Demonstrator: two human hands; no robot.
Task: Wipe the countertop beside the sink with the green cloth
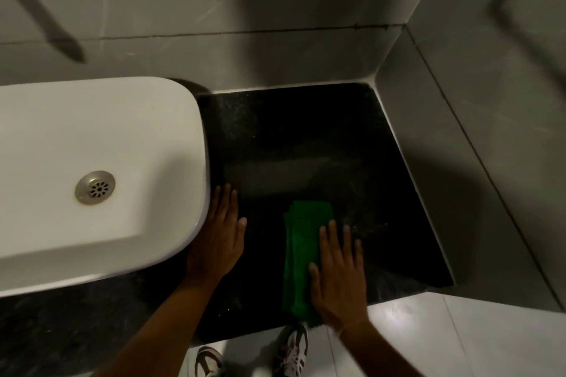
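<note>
A folded green cloth (298, 257) lies on the black speckled countertop (291, 138) to the right of the white sink (101, 144). My right hand (340, 272) presses flat on the cloth's right side, fingers spread and pointing away from me, covering part of it. My left hand (219, 236) rests flat on the bare countertop, its edge against the sink's right wall, holding nothing. A paler smeared band crosses the counter just beyond the cloth.
Grey tiled walls close the counter at the back and right (459, 131). The sink has a metal drain (95, 187). A blurred tap spout (58, 37) hangs at upper left. Below the counter's front edge are light floor tiles (428, 330) and my shoes (291, 352).
</note>
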